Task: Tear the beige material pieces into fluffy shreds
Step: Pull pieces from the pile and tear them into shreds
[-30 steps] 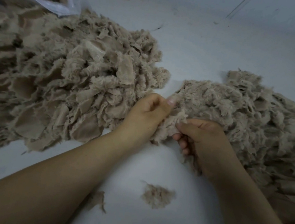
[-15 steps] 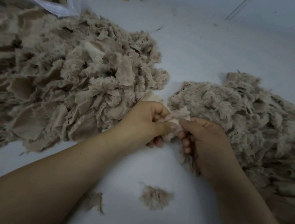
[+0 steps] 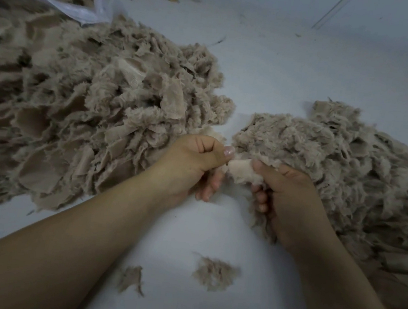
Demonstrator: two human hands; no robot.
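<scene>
A small beige material piece [image 3: 241, 171] is stretched between my two hands in the middle of the view. My left hand [image 3: 194, 161] pinches its left end between thumb and curled fingers. My right hand [image 3: 287, 197] grips its right end, fingers curled under it. A big heap of beige pieces [image 3: 88, 115] lies to the left. A second, fluffier beige heap [image 3: 349, 165] lies to the right, touching my right hand.
Everything lies on a pale grey-white surface [image 3: 309, 72]. A fluffy tuft [image 3: 214, 273] and a smaller scrap [image 3: 131, 278] lie between my forearms. A white plastic bag [image 3: 70, 2] holding more beige material sits at the back left.
My hands drew back from the right heap with a small piece; both hands now pull it apart sideways, the left thumb on top.
</scene>
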